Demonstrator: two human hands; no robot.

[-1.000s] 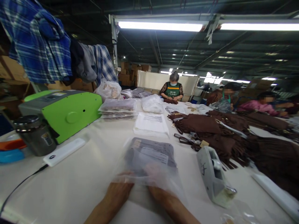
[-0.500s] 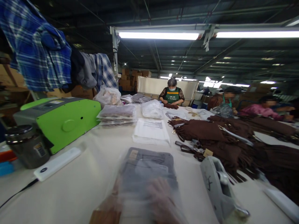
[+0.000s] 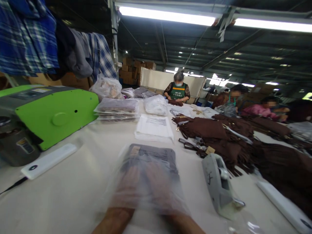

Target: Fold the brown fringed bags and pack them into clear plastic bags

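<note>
as left hand (image 3: 128, 183) and right hand (image 3: 158, 182) reach inside the clear bag (image 3: 149, 202), the grey item (image 3: 167, 157) lies bagged towards twelve o'clock, the six-o'clock mouth unclosed; fingers point forward, spread or together i cannot tell.

The head view looks from the wearer's head, forward and down over the broad cream tabletop (image 3: 80, 182). It sits close above the bare left hand (image 3: 128, 182) and bare right hand (image 3: 157, 182), low in frame, and reaches far enough to take in the long white tube light (image 3: 167, 16) overhead.
</note>
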